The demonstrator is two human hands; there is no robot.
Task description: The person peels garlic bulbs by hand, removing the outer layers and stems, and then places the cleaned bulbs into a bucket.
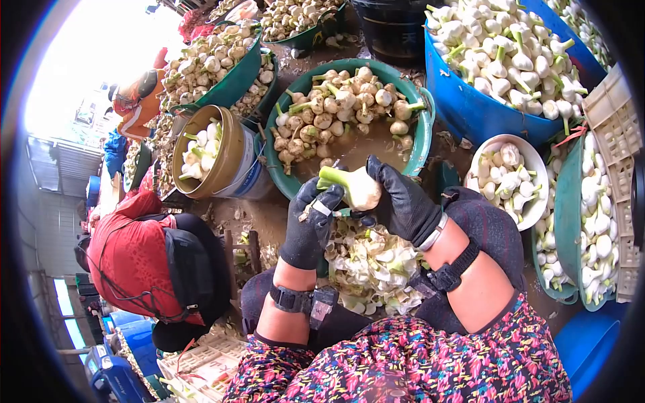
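Between my two black-gloved hands is a white garlic bulb (363, 190) with a short green stem, tilted with the stem to the left. My left hand (306, 225) is closed around the stem side, a pale band across one finger. The fingers of my right hand (405, 207) press on the bulb's right side. Just beyond is a green tub (428, 144) with unpeeled, soiled garlic bulbs (336, 111) in brown water. Below my hands, a heap of papery garlic skins (376, 269) lies between my knees.
Left of the tub stands a brown bucket (232, 134) with cleaned garlic; to the right are a white bowl (476, 156) and a large blue tub (447, 101), both with garlic. A person in a red top (127, 255) sits close on my left. Crates edge the right side.
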